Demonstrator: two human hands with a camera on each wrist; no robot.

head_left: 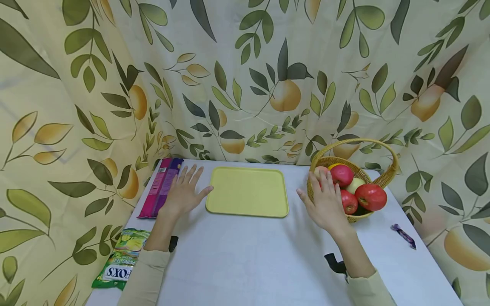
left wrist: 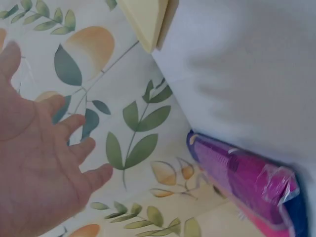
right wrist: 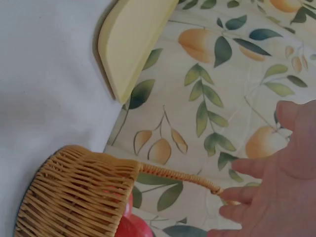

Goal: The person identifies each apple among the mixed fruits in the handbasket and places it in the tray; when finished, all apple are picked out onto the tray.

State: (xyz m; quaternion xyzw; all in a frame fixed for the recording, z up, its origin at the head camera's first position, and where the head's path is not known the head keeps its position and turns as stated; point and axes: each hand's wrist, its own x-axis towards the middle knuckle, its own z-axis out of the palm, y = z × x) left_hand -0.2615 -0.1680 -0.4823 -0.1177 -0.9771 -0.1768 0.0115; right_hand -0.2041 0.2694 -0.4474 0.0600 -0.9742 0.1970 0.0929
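Observation:
My left hand (head_left: pixel 183 194) hovers over the table with fingers spread and nothing in it. Beside it lies a long pink and purple packet (head_left: pixel 160 187), also seen at the lower right of the left wrist view. My right hand (head_left: pixel 325 203) is raised with fingers spread, holding nothing, and overlaps the wicker basket (right wrist: pixel 74 192) in the head view. Red apples (head_left: pixel 370 196) and other round fruit fill that basket under its arched handle (head_left: pixel 356 140). Between the hands lies a yellow rectangular tray (head_left: pixel 246 191) with nothing on it.
A green candy bag (head_left: pixel 118 259) lies by the left forearm, partly hidden by the sleeve. One small purple wrapped candy (head_left: pixel 403 236) sits near the right edge of the white table (head_left: pixel 237 259). A leaf-and-fruit patterned curtain (head_left: pixel 245 85) encloses the back and sides.

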